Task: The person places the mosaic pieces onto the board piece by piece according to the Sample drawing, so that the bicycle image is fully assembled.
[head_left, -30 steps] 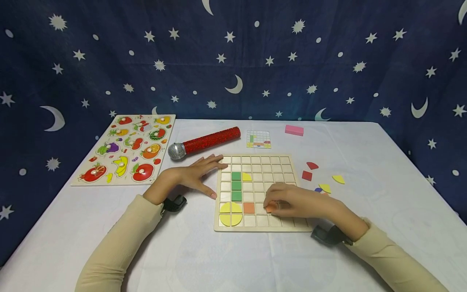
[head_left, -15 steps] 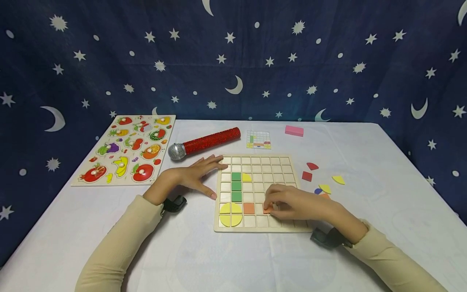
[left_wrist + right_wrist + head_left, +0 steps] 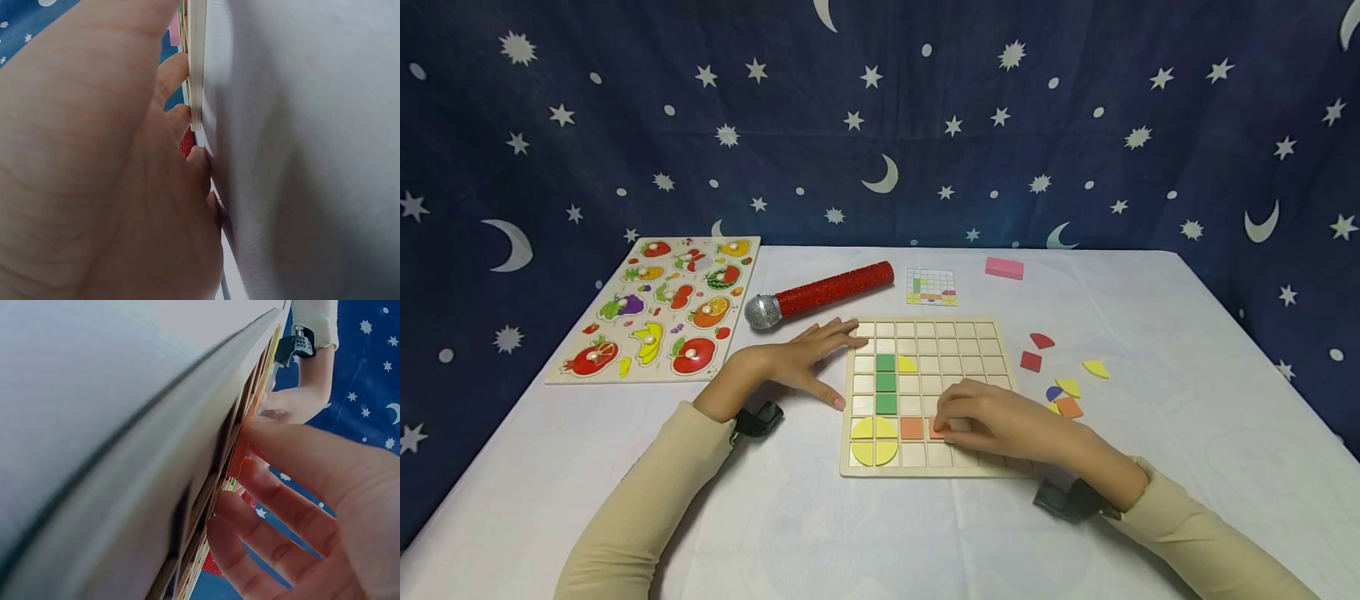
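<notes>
A wooden grid board [image 3: 950,345] lies on the table with several tiles in its cells. Spread fingers of my left hand [image 3: 801,365] rest against its left edge; the palm side fills much of the left wrist view. Over the second row from the front, my right hand [image 3: 1000,418] pinches an orange square tile [image 3: 239,450] between thumb and forefinger. That tile is mostly covered in the head view, just right of another orange square [image 3: 912,428]. Green squares [image 3: 886,382] form a column, yellow quarter circles [image 3: 863,452] make a disc at front left, and one yellow quarter circle [image 3: 907,364] sits higher up.
Loose tiles lie right of the board: a red square [image 3: 1031,361], a red quarter circle [image 3: 1042,341], yellow pieces [image 3: 1096,368], a blue piece [image 3: 1054,392], an orange square [image 3: 1069,407]. Behind are a pattern card [image 3: 932,287], pink block [image 3: 1004,267], red microphone [image 3: 835,288] and fruit puzzle [image 3: 606,321].
My right hand has slid the orange square tile leftward along the row, toward the orange square in the board. The left hand stays in place.
</notes>
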Motion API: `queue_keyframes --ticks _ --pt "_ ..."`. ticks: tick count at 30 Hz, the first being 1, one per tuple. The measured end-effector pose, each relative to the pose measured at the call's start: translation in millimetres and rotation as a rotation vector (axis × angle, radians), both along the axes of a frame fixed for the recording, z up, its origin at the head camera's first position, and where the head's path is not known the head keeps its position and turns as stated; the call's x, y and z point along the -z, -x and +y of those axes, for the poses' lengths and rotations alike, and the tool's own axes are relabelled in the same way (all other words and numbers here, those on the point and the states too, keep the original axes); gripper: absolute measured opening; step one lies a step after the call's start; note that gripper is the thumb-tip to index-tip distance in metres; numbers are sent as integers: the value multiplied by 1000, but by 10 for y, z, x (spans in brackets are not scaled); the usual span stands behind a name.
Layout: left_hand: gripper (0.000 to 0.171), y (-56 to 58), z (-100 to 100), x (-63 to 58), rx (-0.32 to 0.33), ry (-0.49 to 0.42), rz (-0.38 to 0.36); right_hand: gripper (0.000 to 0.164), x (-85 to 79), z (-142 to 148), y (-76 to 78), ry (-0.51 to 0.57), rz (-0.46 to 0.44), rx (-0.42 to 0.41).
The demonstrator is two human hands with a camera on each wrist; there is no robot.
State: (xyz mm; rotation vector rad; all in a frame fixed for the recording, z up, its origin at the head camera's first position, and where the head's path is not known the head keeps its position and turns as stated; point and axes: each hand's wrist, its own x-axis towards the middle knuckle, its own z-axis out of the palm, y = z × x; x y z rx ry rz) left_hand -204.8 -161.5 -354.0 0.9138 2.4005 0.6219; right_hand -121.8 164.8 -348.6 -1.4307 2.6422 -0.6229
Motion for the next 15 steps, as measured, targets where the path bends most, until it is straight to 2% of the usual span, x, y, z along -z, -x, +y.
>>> queue_keyframes --ticks 7,15 --pt "95 1 1 1 5 -1 3 4 12 -42 -21 8 -61 58" --pt "95 -8 1 -9 0 3 -1 4 10 -16 4 -8 -73 37"
